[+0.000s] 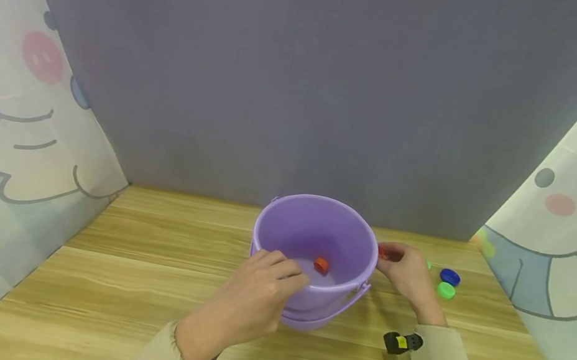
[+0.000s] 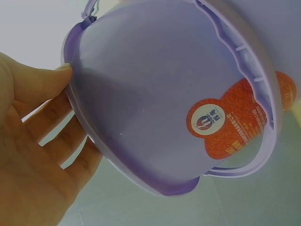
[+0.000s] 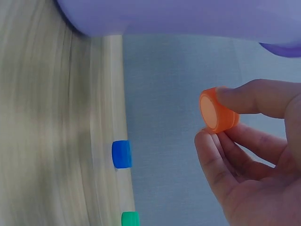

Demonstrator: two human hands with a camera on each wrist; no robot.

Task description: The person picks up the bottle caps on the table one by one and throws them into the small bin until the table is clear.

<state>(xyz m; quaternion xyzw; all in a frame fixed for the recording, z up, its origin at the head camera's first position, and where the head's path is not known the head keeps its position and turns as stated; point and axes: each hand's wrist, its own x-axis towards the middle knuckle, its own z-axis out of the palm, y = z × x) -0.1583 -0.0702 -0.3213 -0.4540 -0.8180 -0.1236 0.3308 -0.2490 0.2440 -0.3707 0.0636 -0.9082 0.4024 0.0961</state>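
A purple bucket [image 1: 306,299] stands upright on the wooden table. My left hand [image 1: 265,293] holds its near left rim; in the left wrist view the thumb and fingers [image 2: 87,160] meet that rim [image 2: 96,136]. Inside, on the bottom, lies a red-orange bottle cap [image 1: 321,266]. Just right of the bucket, my right hand [image 1: 409,275] pinches an orange-red bottle cap [image 3: 217,110] between thumb and fingers, off the table. Mostly hidden behind that hand in the head view is a green cap [image 1: 428,265].
On the table right of my right hand lie a blue cap [image 1: 450,277] and a bright green cap [image 1: 446,290]. The bucket's handle [image 1: 342,308] hangs down its near side. A grey panel [image 1: 302,94] rises behind the table [image 1: 135,288]; printed cloths hang at both sides.
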